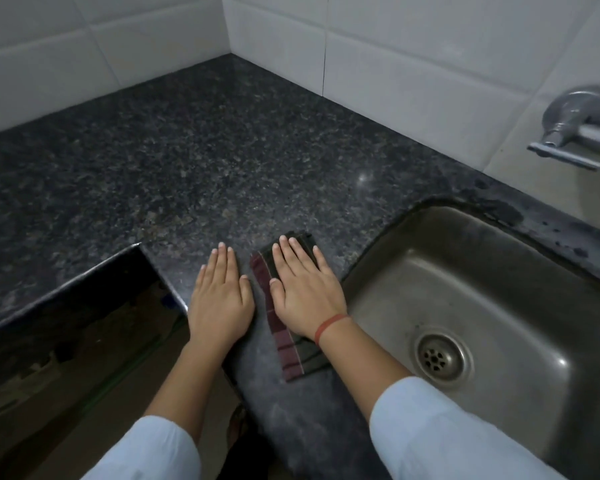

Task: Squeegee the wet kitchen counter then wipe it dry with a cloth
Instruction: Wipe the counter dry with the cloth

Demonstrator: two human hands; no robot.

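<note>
Cloth (280,341) lies partly hidden under flat right hand (305,292); left hand (220,299) flat on counter (187,150).

Left sleeve (146,452), lower left of frame: pale bluish-white cloth, plain, loose cut, soft folds, hem partway up forearm. Right sleeve (447,431), lower right: same pale cloth, same loose cut, wide hem. Forearms (174,375) bare from hems to wrists. Band (329,325) on right wrist, right of centre: thin, red-orange, plain, snug. Left grip (220,299), centre of frame: bare, nails short and plain. Right grip (305,292), just right of it: bare, nails likewise short, plain.
</note>
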